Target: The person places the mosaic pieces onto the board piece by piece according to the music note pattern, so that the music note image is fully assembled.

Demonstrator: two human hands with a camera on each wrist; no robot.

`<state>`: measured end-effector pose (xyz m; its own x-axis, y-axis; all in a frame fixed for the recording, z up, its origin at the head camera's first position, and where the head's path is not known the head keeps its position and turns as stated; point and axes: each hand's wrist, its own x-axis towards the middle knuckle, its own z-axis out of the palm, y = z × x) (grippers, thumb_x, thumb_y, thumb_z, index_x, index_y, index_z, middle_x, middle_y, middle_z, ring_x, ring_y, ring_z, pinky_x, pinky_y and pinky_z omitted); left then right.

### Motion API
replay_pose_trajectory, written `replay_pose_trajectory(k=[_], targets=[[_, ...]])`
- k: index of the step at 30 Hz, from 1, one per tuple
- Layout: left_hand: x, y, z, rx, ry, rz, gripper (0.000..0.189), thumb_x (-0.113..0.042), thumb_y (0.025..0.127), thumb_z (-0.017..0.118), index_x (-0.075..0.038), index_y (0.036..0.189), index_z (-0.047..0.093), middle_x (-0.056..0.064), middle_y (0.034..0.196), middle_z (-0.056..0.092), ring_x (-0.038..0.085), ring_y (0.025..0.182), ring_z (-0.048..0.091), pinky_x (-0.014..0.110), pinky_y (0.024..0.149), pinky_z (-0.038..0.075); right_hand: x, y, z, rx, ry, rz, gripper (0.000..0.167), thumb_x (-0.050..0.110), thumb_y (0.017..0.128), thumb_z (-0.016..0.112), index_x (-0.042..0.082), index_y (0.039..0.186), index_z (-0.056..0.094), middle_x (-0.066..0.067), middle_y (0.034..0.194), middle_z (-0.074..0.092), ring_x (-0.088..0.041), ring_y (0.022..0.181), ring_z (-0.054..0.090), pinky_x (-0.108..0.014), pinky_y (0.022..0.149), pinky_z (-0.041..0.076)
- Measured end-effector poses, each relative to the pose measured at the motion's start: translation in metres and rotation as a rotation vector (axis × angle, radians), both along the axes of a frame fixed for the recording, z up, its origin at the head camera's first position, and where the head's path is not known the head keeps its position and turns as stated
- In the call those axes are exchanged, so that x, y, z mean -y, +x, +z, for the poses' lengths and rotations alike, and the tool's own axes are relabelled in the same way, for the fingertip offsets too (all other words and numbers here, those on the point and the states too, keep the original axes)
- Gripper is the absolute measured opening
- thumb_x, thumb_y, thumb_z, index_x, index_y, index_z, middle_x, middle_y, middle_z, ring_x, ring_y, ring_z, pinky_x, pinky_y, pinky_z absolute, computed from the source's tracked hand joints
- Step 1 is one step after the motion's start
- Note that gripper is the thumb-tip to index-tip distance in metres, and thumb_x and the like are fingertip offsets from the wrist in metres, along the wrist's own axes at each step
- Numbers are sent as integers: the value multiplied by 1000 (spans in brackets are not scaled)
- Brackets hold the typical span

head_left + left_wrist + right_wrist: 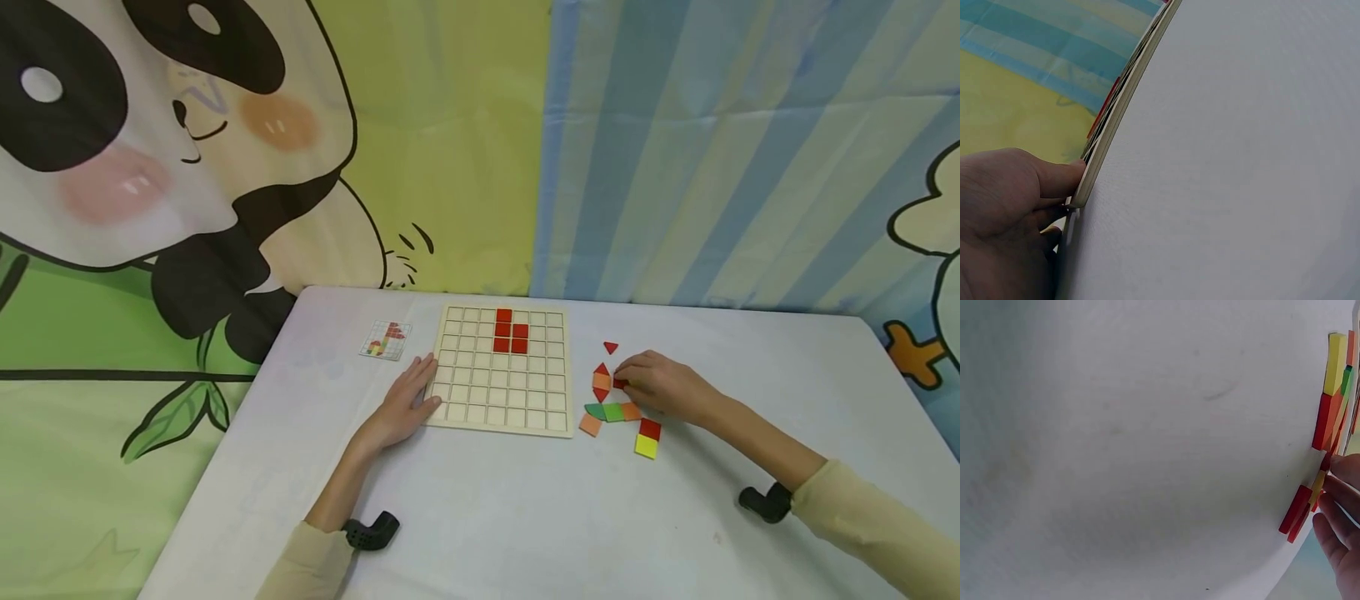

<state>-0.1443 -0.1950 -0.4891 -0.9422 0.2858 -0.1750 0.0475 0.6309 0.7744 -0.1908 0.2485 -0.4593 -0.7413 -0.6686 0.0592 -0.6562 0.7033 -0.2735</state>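
Observation:
A pale wooden grid board (472, 375) lies on the table, with several red squares (502, 331) set in its upper middle cells. My left hand (397, 406) rests at the board's left edge, fingers extended and thumb on its lower corner; in the left wrist view the thumb (1063, 180) touches the rim. Right of the board, my right hand (663, 385) pinches a small red block (618, 384) between thumb and fingertips, among the loose pieces. Close beside it is an orange square (602, 382) with red triangles above and below. The fingers partly hide the red block.
A small pattern card (386, 341) lies left of the board. Nearer me on the right are a green quarter-round piece (595, 411), a green square (613, 412), orange squares (590, 425), a red square (650, 429) and a yellow square (646, 447). A printed cloth backdrop (465, 150) stands behind the table.

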Motion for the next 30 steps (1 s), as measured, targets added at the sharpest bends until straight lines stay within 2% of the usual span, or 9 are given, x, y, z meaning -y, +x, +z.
replay_pose_trajectory(k=[5, 9, 14, 18, 21, 24, 27, 30], targets=[[1, -1, 0, -3, 0, -9, 68, -15, 107, 54, -2, 164, 20, 12, 175, 10, 35, 162, -4, 64, 127, 1, -7, 1, 5, 40, -88, -25, 27, 0, 90, 76, 1, 116, 75, -13, 117, 74, -35, 111, 66, -49, 91, 60], [1, 0, -1, 3, -1, -3, 68, -15, 107, 53, -2, 164, 20, 12, 175, 9, 34, 162, -4, 64, 127, 1, -13, 6, 10, 36, -85, -49, 26, 0, 88, 78, 1, 114, 76, -14, 115, 74, -35, 108, 67, -48, 89, 61], [1, 0, -1, 7, -4, -2, 68, -16, 107, 53, -3, 164, 20, 11, 175, 9, 34, 162, -5, 63, 128, 0, -28, 20, 14, -21, -88, -49, 27, -2, 82, 83, 6, 107, 77, -10, 111, 75, -33, 105, 68, -48, 86, 62], [0, 1, 1, -6, -8, -5, 67, -16, 107, 53, -2, 164, 20, 13, 175, 10, 36, 162, -4, 65, 127, 1, -47, 26, 9, -84, -106, -56, 33, -3, 76, 87, 8, 106, 77, -8, 109, 76, -30, 103, 70, -43, 82, 64], [0, 1, 1, -9, -7, -6, 67, -16, 107, 53, -1, 164, 21, 13, 175, 10, 37, 162, -4, 65, 127, 1, -59, 29, 5, -120, -122, -73, 39, -4, 72, 89, 8, 107, 76, -8, 108, 76, -30, 101, 71, -38, 79, 64], [1, 1, 0, -7, -2, -1, 67, -16, 107, 53, -2, 164, 20, 12, 175, 10, 35, 162, -4, 65, 127, 1, -64, 33, 2, -118, -129, -87, 42, -3, 71, 90, 9, 108, 75, -7, 109, 75, -30, 102, 70, -29, 80, 63], [1, 2, 0, -21, 7, -1, 67, -16, 106, 53, 0, 163, 21, 14, 175, 11, 38, 162, -3, 67, 126, 2, -62, 39, -2, -144, -151, -31, 44, -3, 68, 91, 12, 108, 76, -4, 109, 75, -26, 101, 69, -13, 85, 57], [0, 2, 1, -32, 12, 0, 67, -16, 106, 54, 1, 163, 22, 16, 174, 11, 40, 161, -2, 68, 125, 3, -56, 45, -7, -203, -179, 108, 48, -1, 65, 93, 14, 108, 78, 0, 108, 75, -22, 99, 69, -3, 90, 48]])
